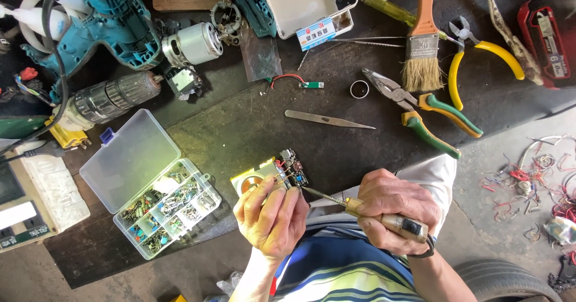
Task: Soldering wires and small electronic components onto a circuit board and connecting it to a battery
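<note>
My left hand pinches the circuit board; my right hand grips the soldering iron, tip touching the board.

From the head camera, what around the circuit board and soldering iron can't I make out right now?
- Head view: the near side of the circuit board is covered by the left hand.
- The soldering iron tip's contact point is too small to tell.
- Its handle is mostly wrapped by the right hand.
- Parts in the clear organizer box are too small to identify.
- The teal drill is cut off by the top edge.
</note>
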